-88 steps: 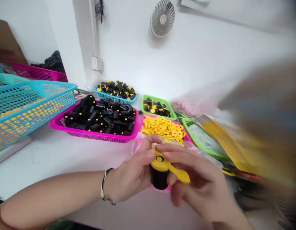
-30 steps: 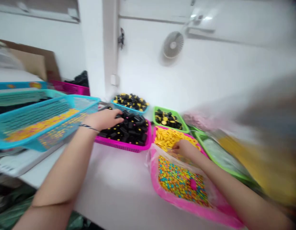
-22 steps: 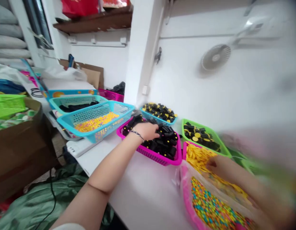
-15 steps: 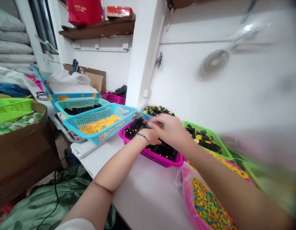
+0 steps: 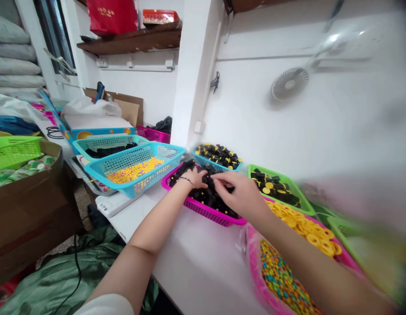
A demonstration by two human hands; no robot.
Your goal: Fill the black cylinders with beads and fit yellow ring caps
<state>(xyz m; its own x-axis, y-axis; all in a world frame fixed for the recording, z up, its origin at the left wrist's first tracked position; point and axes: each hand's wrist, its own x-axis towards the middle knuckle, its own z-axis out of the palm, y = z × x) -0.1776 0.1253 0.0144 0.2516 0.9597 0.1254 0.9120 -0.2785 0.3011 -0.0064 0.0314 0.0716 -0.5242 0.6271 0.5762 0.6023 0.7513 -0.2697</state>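
A magenta basket (image 5: pixel 212 213) full of black pieces (image 5: pixel 219 202) with small yellow and pink dots stands on the white table. My left hand (image 5: pixel 195 177), with a bracelet at the wrist, reaches into its back left part, fingers spread over the black pieces. Over the right side of the same basket is my right hand (image 5: pixel 234 186), thumb and forefinger bent toward each other. Whatever lies between those fingertips is too small to make out.
Left stand two blue baskets, one with yellow bits (image 5: pixel 135 170). Behind are a blue basket (image 5: pixel 219 165) and a green basket (image 5: pixel 308 205) of black and yellow pieces. Yellow rings (image 5: pixel 299 223) and a pink-edged bag of colourful beads (image 5: pixel 281 271) lie at right.
My left hand has moved left and its fingers have spread over the black pieces. My right hand has come lower and slightly right, apart from the left hand.
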